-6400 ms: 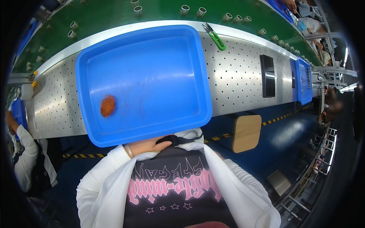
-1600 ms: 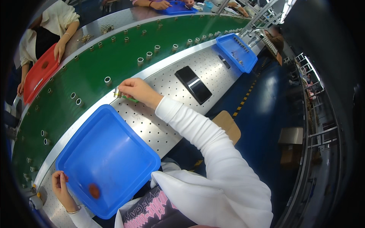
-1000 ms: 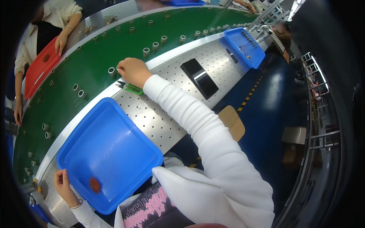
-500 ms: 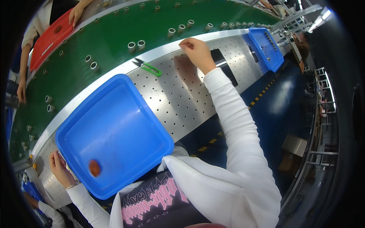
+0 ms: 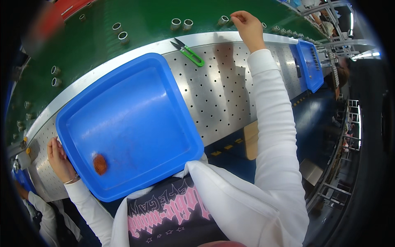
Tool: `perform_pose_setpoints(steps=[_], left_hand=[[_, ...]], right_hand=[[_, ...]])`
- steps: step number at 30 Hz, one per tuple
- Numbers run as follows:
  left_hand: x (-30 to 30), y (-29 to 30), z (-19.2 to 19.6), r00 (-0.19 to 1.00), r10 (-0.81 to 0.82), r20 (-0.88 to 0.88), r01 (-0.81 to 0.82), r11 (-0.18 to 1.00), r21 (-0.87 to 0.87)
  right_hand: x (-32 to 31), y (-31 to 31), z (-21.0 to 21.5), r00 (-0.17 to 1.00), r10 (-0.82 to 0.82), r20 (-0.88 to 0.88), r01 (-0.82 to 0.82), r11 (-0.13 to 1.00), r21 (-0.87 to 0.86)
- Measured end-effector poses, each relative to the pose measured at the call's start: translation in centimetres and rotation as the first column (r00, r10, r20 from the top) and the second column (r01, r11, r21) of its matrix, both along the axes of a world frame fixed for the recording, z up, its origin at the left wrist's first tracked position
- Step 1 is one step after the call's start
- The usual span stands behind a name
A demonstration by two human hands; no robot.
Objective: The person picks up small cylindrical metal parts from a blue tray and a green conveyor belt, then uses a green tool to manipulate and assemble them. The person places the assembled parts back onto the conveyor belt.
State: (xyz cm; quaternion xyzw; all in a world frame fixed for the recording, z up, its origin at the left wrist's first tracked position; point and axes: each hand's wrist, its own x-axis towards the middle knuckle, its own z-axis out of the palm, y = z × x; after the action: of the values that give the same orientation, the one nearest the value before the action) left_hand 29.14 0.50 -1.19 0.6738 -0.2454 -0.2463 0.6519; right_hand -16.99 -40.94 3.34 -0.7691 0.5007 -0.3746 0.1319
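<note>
A big blue plastic tray (image 5: 123,99) lies on the perforated metal bench (image 5: 222,94) in front of me, with one small orange-brown lump (image 5: 99,163) near its left corner. My left hand (image 5: 59,158) rests flat against the tray's left edge. My right hand (image 5: 247,25) reaches far out to the green conveyor belt (image 5: 135,16), its fingers pinched beside a small metal ring (image 5: 223,20). Whether it holds a ring I cannot see. Green-handled snips (image 5: 188,51) lie on the bench between the tray and my right arm.
Several metal rings (image 5: 119,33) stand scattered along the belt. A second blue tray (image 5: 309,61) sits at the bench's far right end. A red tray (image 5: 78,5) is across the belt. Another person's white sleeve (image 5: 39,206) shows at the lower left. Blue floor lies below the bench.
My right hand let go of the snips' spot and swept right along the belt's edge to the rings. The view swung, so the tray now sits nearer the middle. The left hand stayed at the tray.
</note>
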Motion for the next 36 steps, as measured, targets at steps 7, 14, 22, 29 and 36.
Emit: perform_pose_setpoints(steps=[7, 14, 22, 29, 36], left_hand=[[-0.8, 0.1, 0.2, 0.998, 0.056, 0.04, -0.057, 0.998, 0.024], [-1.8, -0.6, 2.0, 0.997, 0.074, 0.003, -0.074, 0.997, -0.004], [-1.7, 0.2, 1.4, 0.989, 0.057, -0.133, -0.07, 0.993, -0.099], [-1.4, 0.2, 1.9, 0.984, -0.043, -0.173, 0.003, 0.975, -0.224], [-2.3, 0.6, 3.1, 0.97, -0.106, -0.221, 0.051, 0.969, -0.24]], right_hand=[[6.3, 3.5, 0.1, 0.955, 0.266, -0.135, -0.249, 0.96, 0.128], [9.0, 3.3, -1.7, 0.94, 0.295, -0.171, -0.284, 0.955, 0.088], [7.8, 1.8, -2.0, 0.95, 0.312, -0.01, -0.309, 0.945, 0.109], [11.4, 7.4, 2.8, 0.919, 0.384, 0.085, -0.393, 0.911, 0.125], [21.7, 15.8, 5.8, 0.745, 0.602, 0.289, -0.667, 0.681, 0.302]])
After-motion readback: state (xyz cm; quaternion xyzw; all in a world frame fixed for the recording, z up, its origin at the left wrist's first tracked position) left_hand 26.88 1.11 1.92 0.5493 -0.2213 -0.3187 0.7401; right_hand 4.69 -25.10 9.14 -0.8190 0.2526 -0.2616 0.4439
